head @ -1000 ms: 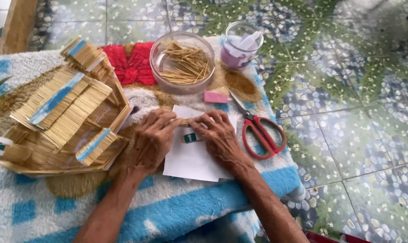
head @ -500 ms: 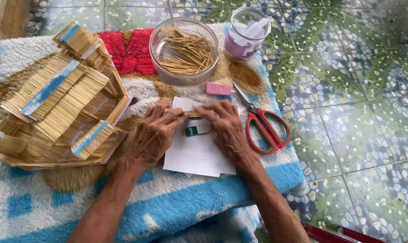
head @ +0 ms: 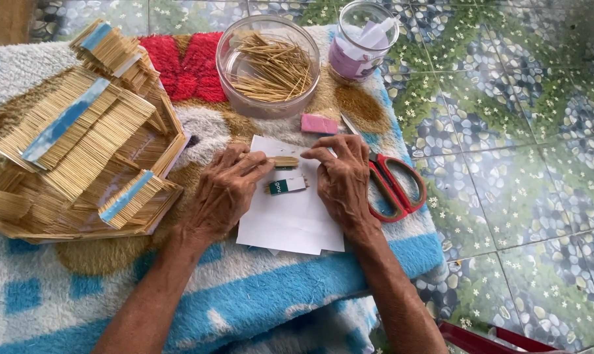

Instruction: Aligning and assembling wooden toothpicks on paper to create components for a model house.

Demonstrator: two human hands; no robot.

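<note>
My left hand (head: 228, 190) and my right hand (head: 341, 177) rest on a white sheet of paper (head: 290, 216) laid over a fluffy patterned blanket (head: 257, 288). Between the fingertips of both hands lies a small bundle of thin wooden sticks (head: 285, 161), pinched from the left and touched from the right. Just below it sits a second short row of sticks taped to a green and white strip (head: 288, 185). A model built of many sticks with blue strips (head: 80, 144) stands to the left of my left hand.
A clear bowl of loose sticks (head: 269, 65) stands at the back. To its right is a glass jar with pink liquid and paper scraps (head: 362, 39). A pink eraser (head: 319, 123) and red-handled scissors (head: 392, 180) lie by my right hand. Tiled floor (head: 520, 164) lies to the right.
The view has shifted slightly. Both hands have drawn the stick bundle a little up the paper and closed in on it with their fingertips.
</note>
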